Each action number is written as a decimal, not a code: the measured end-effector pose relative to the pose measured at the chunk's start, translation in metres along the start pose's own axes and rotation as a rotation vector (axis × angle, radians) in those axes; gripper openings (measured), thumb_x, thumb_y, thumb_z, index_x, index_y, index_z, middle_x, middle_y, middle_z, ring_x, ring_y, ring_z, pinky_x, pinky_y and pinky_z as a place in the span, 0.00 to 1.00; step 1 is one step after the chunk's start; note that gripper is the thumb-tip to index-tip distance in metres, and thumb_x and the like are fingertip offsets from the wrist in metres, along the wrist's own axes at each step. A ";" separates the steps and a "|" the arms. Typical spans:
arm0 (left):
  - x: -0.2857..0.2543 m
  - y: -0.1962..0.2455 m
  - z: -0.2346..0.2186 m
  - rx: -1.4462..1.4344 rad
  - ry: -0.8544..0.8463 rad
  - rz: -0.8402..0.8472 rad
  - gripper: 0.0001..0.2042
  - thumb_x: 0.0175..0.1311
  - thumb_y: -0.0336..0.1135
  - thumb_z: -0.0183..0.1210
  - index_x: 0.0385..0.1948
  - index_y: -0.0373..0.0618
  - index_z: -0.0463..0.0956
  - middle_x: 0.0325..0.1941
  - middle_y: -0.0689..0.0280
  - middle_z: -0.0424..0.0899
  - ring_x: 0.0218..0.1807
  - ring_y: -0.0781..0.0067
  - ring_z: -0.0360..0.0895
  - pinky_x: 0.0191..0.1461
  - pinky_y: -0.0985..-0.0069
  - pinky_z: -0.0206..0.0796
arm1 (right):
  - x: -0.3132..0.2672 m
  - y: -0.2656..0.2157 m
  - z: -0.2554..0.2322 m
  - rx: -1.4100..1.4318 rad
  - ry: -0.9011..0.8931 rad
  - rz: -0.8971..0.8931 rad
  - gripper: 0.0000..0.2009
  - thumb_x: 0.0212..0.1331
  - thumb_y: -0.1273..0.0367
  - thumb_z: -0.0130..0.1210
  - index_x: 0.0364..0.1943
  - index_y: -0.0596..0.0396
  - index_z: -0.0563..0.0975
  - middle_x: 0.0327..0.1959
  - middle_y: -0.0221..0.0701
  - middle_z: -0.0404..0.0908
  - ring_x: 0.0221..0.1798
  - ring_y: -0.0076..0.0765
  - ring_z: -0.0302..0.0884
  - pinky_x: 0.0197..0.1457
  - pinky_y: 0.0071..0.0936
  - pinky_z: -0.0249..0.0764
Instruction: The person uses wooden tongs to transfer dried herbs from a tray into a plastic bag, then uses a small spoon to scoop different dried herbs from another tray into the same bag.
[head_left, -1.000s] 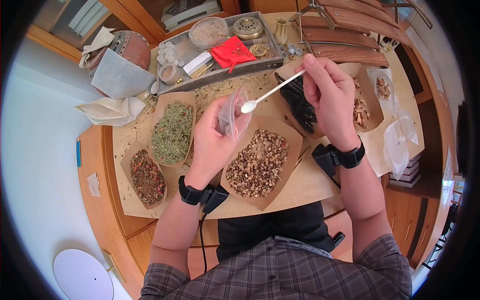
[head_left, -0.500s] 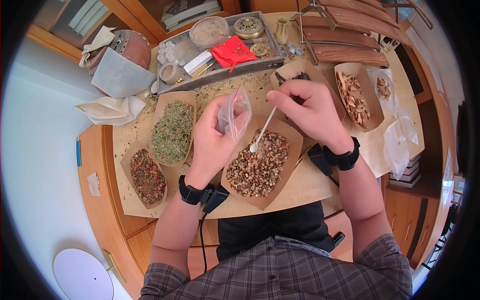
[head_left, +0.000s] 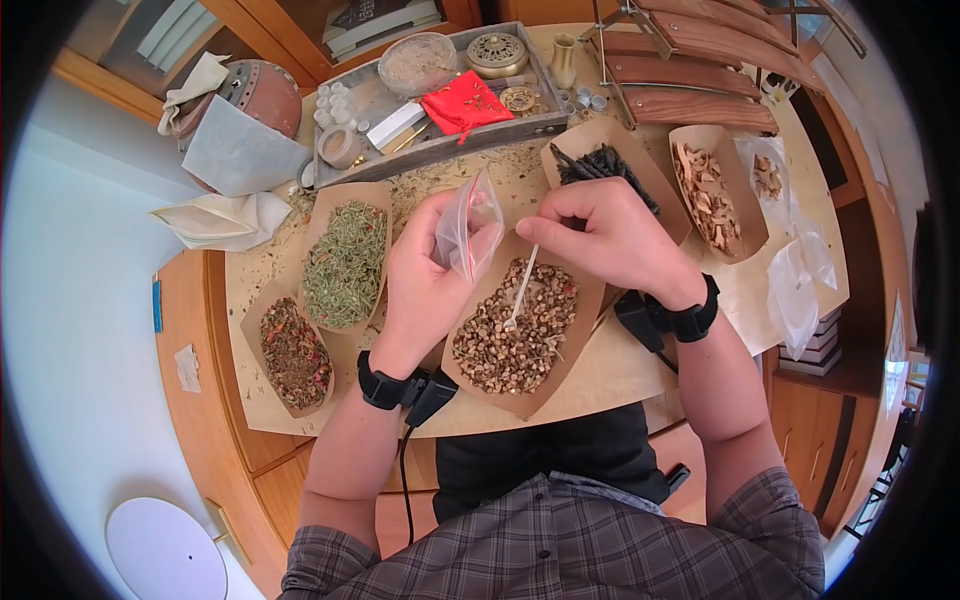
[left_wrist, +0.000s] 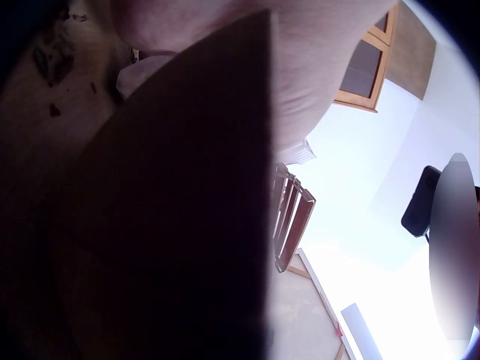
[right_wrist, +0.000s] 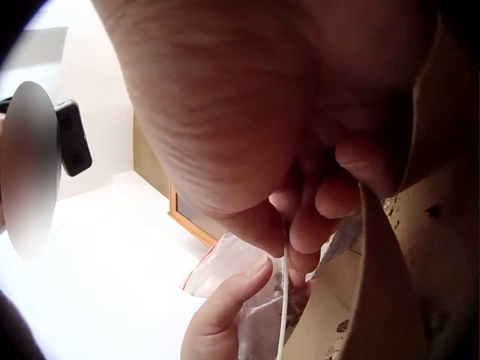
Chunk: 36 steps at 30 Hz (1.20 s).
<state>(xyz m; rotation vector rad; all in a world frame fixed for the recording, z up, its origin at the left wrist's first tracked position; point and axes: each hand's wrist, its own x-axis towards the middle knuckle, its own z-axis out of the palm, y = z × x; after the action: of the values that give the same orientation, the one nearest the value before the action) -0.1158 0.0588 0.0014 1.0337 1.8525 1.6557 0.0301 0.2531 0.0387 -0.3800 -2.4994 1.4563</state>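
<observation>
My left hand [head_left: 412, 262] holds a small clear zip bag [head_left: 470, 228] with a red seal line, its mouth turned up. The right hand [head_left: 615, 232] pinches the thin handle of a small white spoon [head_left: 524, 282] between thumb and fingers. The spoon points down, its bowl in among the chopped brown pieces [head_left: 508, 350] in the middle paper tray [head_left: 530, 402]. In the right wrist view the spoon handle [right_wrist: 284, 300] runs down from the fingertips, with the bag [right_wrist: 232, 264] behind it. The left wrist view is mostly blocked by a dark shape.
Paper trays hold green dried herb [head_left: 345, 265], a reddish mix [head_left: 296, 355], black sticks [head_left: 600, 170] and wood chips [head_left: 705, 195]. Behind stands a grey wooden tray [head_left: 470, 140] with a red pouch [head_left: 466, 105]. A slatted wooden rack [head_left: 690, 70] stands at back right.
The right hand has come down and left from above the black sticks, taking the spoon from beside the bag's mouth into the brown pieces. The left hand and bag stay nearly still.
</observation>
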 end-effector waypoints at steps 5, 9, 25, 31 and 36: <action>0.000 0.000 0.001 -0.023 0.009 0.006 0.19 0.78 0.33 0.72 0.65 0.42 0.79 0.46 0.75 0.85 0.45 0.88 0.78 0.50 0.81 0.72 | 0.000 0.001 0.001 0.018 -0.005 0.017 0.19 0.73 0.60 0.69 0.28 0.62 0.84 0.17 0.37 0.74 0.21 0.30 0.63 0.28 0.35 0.67; 0.000 0.000 0.001 -0.020 0.004 0.006 0.19 0.78 0.33 0.72 0.65 0.42 0.79 0.46 0.74 0.85 0.45 0.88 0.78 0.50 0.81 0.72 | 0.000 0.002 0.001 0.018 -0.013 0.022 0.19 0.73 0.60 0.69 0.28 0.63 0.84 0.17 0.37 0.74 0.21 0.30 0.63 0.28 0.35 0.66; 0.000 0.003 0.001 0.005 -0.025 0.007 0.19 0.76 0.35 0.74 0.63 0.42 0.82 0.50 0.70 0.89 0.50 0.83 0.83 0.56 0.76 0.76 | 0.000 0.001 0.001 0.022 -0.016 0.019 0.20 0.74 0.59 0.69 0.29 0.62 0.85 0.18 0.38 0.76 0.21 0.31 0.64 0.29 0.35 0.68; -0.001 0.002 0.000 0.043 -0.050 -0.028 0.18 0.74 0.35 0.75 0.61 0.41 0.83 0.52 0.67 0.91 0.52 0.80 0.85 0.58 0.73 0.78 | 0.000 0.002 0.001 0.016 -0.014 0.009 0.20 0.74 0.59 0.69 0.29 0.63 0.84 0.18 0.39 0.75 0.21 0.32 0.64 0.29 0.35 0.68; -0.001 0.004 0.000 0.051 -0.051 -0.022 0.18 0.74 0.36 0.75 0.59 0.41 0.84 0.51 0.66 0.91 0.51 0.80 0.85 0.58 0.73 0.78 | 0.000 0.001 0.001 0.010 -0.025 0.013 0.20 0.74 0.59 0.69 0.29 0.63 0.84 0.18 0.40 0.75 0.21 0.33 0.64 0.30 0.36 0.68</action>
<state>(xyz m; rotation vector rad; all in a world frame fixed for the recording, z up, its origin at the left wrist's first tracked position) -0.1142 0.0587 0.0051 1.0630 1.8754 1.5629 0.0298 0.2528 0.0375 -0.3795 -2.5128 1.4863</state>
